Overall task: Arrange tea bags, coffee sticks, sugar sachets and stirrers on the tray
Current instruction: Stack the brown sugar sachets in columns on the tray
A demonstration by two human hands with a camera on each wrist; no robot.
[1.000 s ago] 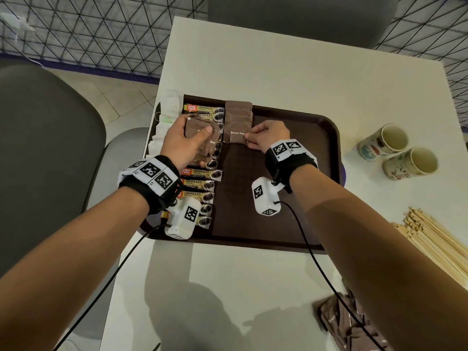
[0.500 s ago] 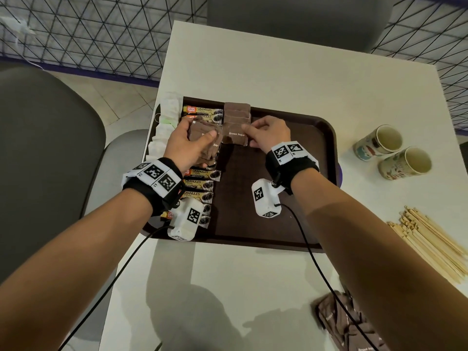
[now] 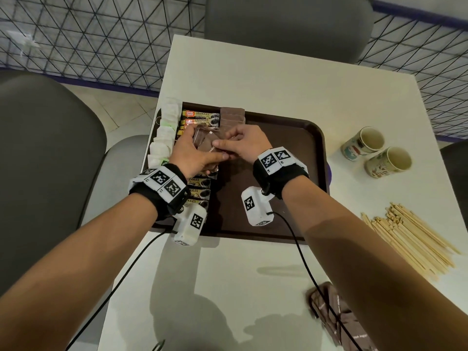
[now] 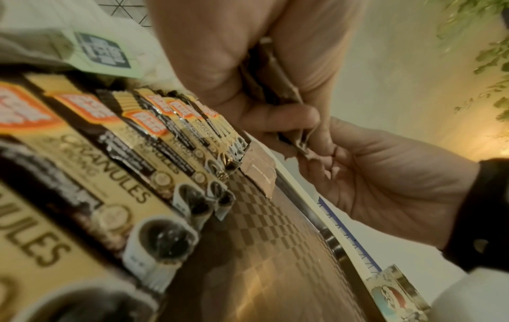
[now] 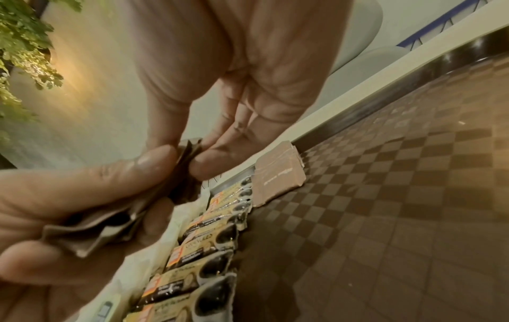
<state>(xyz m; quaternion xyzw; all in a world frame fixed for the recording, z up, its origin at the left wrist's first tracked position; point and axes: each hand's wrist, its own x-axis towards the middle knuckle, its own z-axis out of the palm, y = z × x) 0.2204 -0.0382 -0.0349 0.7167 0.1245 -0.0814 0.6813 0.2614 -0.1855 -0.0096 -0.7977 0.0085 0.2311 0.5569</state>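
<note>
Gripping brown sachet stack [image 3: 206, 145], left hand [image 3: 188, 153]; right hand [image 3: 244, 145] pinching its edge; tray [image 3: 298, 173] right half bare.

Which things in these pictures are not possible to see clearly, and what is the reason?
- Number of sugar sachets the left hand holds: head view, fingers of both hands cover the bunch.
- Print on the sachets already laid on the tray: right wrist view, blurred.
- Sachet pile on the table: head view, hidden by the right forearm and cut off at the bottom edge.
</note>
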